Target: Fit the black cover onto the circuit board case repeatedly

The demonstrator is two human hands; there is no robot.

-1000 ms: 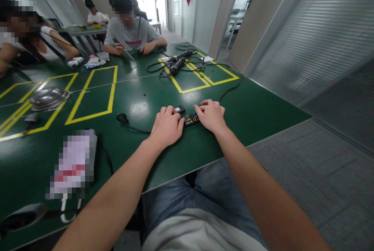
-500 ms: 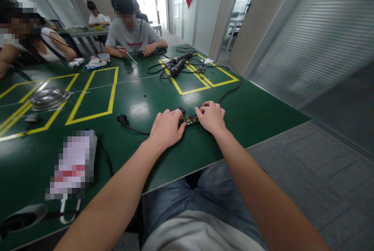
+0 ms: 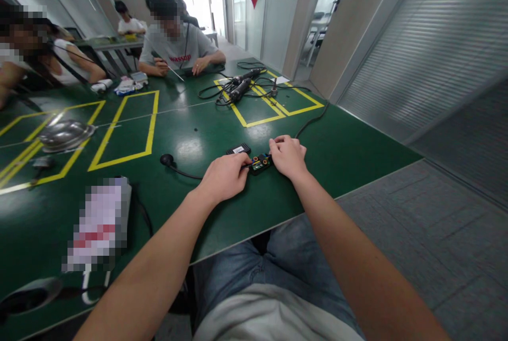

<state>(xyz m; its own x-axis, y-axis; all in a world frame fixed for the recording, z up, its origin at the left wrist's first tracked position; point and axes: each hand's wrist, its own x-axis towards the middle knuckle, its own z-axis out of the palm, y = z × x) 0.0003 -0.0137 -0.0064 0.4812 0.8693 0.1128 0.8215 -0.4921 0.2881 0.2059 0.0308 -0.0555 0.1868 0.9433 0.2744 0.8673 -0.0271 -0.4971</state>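
A small circuit board with coppery ring-shaped coils sits in an open black case (image 3: 261,164) on the green table, between my two hands. My left hand (image 3: 226,176) is closed at the case's left end, thumb and fingertips pinching the black cable where it meets the board. From under that hand the cable runs left to a round black plug (image 3: 168,160). My right hand (image 3: 289,156) is closed at the case's right end on the other cable (image 3: 313,121), which trails off to the upper right; its fingertips are partly hidden. A ribbed black cover (image 3: 238,149) with a white label lies just behind my left fingers.
Corded electric screwdrivers (image 3: 240,88) lie in a tangle of cables inside yellow tape outlines. To the left are a shiny metal bowl-like piece (image 3: 66,134) and a blurred pinkish box (image 3: 99,224). Across the table (image 3: 190,124) a person holds a thin rod; more people sit left.
My left hand has shifted slightly left and down, off the ribbed cover, so the cover's label and more of the board show. The right hand has barely moved.
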